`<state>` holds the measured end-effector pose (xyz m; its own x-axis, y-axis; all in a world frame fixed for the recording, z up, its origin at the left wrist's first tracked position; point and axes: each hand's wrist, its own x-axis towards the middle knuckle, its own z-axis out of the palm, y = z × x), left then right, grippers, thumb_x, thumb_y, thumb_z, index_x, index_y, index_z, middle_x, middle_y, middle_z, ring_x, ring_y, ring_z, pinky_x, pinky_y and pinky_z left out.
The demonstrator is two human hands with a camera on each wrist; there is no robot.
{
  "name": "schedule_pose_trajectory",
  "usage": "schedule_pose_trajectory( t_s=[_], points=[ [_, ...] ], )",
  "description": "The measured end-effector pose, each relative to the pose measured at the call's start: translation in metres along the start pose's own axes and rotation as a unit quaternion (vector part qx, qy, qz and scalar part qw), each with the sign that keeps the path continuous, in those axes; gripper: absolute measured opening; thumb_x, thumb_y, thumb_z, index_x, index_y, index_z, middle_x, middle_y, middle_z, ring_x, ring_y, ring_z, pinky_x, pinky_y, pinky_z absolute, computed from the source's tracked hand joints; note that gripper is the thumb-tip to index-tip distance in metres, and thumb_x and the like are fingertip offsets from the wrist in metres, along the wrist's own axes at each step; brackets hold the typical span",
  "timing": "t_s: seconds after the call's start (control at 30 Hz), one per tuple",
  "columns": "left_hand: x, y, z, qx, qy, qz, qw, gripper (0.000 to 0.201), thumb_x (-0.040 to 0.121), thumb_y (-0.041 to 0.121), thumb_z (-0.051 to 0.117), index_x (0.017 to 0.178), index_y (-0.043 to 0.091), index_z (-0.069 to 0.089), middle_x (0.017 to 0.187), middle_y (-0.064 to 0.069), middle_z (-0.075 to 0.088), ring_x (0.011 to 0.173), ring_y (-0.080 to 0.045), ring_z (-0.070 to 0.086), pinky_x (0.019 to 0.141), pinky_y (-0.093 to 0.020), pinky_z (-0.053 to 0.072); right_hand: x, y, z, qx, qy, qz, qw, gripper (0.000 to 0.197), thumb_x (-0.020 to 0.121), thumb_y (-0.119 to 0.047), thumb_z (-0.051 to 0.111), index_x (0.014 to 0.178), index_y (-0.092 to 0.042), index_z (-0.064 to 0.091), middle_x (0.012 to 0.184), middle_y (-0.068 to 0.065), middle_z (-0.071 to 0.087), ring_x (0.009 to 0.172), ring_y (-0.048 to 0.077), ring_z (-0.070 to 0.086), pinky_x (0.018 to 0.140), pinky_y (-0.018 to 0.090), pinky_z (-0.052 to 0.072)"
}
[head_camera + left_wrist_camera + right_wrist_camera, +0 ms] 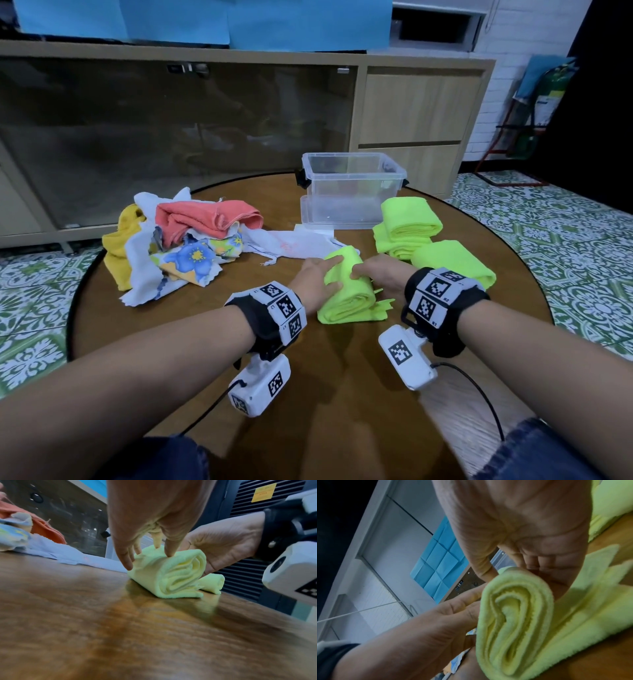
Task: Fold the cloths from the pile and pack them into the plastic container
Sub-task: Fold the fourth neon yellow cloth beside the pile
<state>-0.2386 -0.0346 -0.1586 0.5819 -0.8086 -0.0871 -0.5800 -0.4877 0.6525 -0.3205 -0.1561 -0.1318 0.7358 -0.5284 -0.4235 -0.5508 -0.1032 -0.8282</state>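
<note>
**Meanwhile, both hands close on a half-rolled green cloth**

Seated at a round wooden table (342, 394), a person works a neon-green cloth (346, 294) into a roll, its loose corners fanning out on the wood toward the right wrist. Left hand (317, 284) bears down on the near-left side of the roll, fingers (126, 559) extended and spread over the fabric, touching it rather than wrapping it. Right hand (380, 277) meets it from the other side, thumb and fingers curled onto the top fold; the right wrist view shows the palm (539, 527) cupped over the spiral end of the roll (513, 628). Just beyond the right hand lie rolled green cloths (407, 226), stacked, with another (452, 262) beside the right wrist. Beyond both hands stands the clear plastic container (352, 188), lid off. Farther out past the left hand sits the unfolded pile (178, 240): yellow, white, coral and flower-print cloths heaped together, a white one trailing toward the green roll.
</note>
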Motion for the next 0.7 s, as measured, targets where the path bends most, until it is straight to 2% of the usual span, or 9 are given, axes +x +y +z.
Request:
schedule_pose_trajectory(
  t_s=[0.1,0.17,0.23,0.33,0.43,0.53,0.6,0.63,0.7],
  points=[
    [0.003,0.003,0.006,0.019,0.008,-0.008,1.000,0.062,0.095,0.028,0.051,0.148,0.012,0.022,0.151,-0.011,0.019,0.138,-0.023,0.029,0.111,-0.028,0.023,-0.001,0.005,-0.005,-0.021,0.020,-0.021,0.999,0.017,0.089,-0.004,0.055,0.106,-0.004,0.053,0.096,0.015,0.055,0.091,0.027,0.054,0.073,0.036,0.047],
    [0.005,0.004,0.011,0.026,0.009,-0.012,1.000,0.063,0.096,0.031,0.048,0.148,0.010,0.020,0.153,-0.011,0.015,0.138,-0.023,0.028,0.111,-0.029,0.023,-0.002,0.007,-0.007,-0.033,0.040,-0.036,0.998,0.008,0.089,-0.003,0.054,0.097,-0.005,0.053,0.093,0.017,0.057,0.089,0.027,0.054,0.073,0.036,0.046],
    [0.008,0.004,0.015,0.026,0.001,-0.023,0.999,0.062,0.098,0.035,0.043,0.149,0.013,0.016,0.155,-0.011,0.008,0.141,-0.024,0.023,0.112,-0.031,0.022,0.001,0.010,-0.009,-0.073,0.061,-0.064,0.993,0.021,0.090,-0.005,0.053,0.109,0.003,0.058,0.109,0.024,0.061,0.093,0.031,0.058,0.079,0.037,0.046],
    [0.012,0.006,0.019,0.039,0.004,-0.032,0.999,0.064,0.098,0.041,0.039,0.150,0.014,0.013,0.157,-0.011,0.002,0.144,-0.026,0.017,0.114,-0.034,0.020,0.004,0.012,-0.011,-0.140,0.081,-0.090,0.983,0.042,0.092,-0.009,0.050,0.133,-0.001,0.048,0.128,0.019,0.055,0.112,0.032,0.055,0.093,0.037,0.044],
    [0.015,0.009,0.024,0.049,0.004,-0.044,0.998,0.064,0.097,0.043,0.039,0.150,0.018,0.014,0.156,-0.011,0.002,0.140,-0.029,0.025,0.111,-0.035,0.026,0.007,0.018,-0.012,-0.201,0.072,-0.079,0.974,0.034,0.092,-0.010,0.047,0.123,-0.002,0.058,0.120,0.019,0.061,0.108,0.033,0.057,0.083,0.031,0.044],
    [0.017,0.014,0.031,0.041,0.005,-0.067,0.997,0.066,0.096,0.044,0.041,0.150,0.023,0.009,0.155,-0.016,0.004,0.135,-0.034,0.034,0.108,-0.037,0.031,0.009,0.026,-0.015,-0.287,0.078,-0.061,0.953,0.034,0.096,-0.020,0.042,0.118,-0.002,0.060,0.118,0.017,0.060,0.107,0.031,0.056,0.088,0.032,0.044],
    [0.018,0.017,0.033,0.015,0.024,-0.099,0.995,0.076,0.094,0.044,0.046,0.151,0.020,0.001,0.152,-0.020,0.014,0.132,-0.037,0.036,0.107,-0.041,0.033,0.008,0.029,-0.016,-0.298,0.071,-0.066,0.949,0.034,0.099,-0.026,0.038,0.095,-0.002,0.062,0.096,0.013,0.061,0.089,0.026,0.055,0.074,0.030,0.041],
    [0.020,0.018,0.032,-0.001,0.036,-0.118,0.992,0.081,0.093,0.045,0.049,0.150,0.017,-0.002,0.151,-0.021,0.019,0.132,-0.037,0.037,0.106,-0.042,0.033,0.008,0.030,-0.016,-0.296,0.074,-0.069,0.950,0.038,0.099,-0.031,0.037,0.077,-0.006,0.054,0.079,0.008,0.055,0.076,0.022,0.051,0.064,0.030,0.036],
    [0.024,0.017,0.029,-0.047,0.053,-0.156,0.985,0.092,0.088,0.046,0.056,0.150,0.011,-0.002,0.148,-0.020,0.029,0.131,-0.036,0.039,0.104,-0.041,0.035,0.008,0.029,-0.015,-0.299,0.088,-0.070,0.948,0.046,0.098,-0.042,0.040,0.062,-0.013,0.035,0.063,0.001,0.039,0.058,0.016,0.041,0.052,0.028,0.027]
  ],
)
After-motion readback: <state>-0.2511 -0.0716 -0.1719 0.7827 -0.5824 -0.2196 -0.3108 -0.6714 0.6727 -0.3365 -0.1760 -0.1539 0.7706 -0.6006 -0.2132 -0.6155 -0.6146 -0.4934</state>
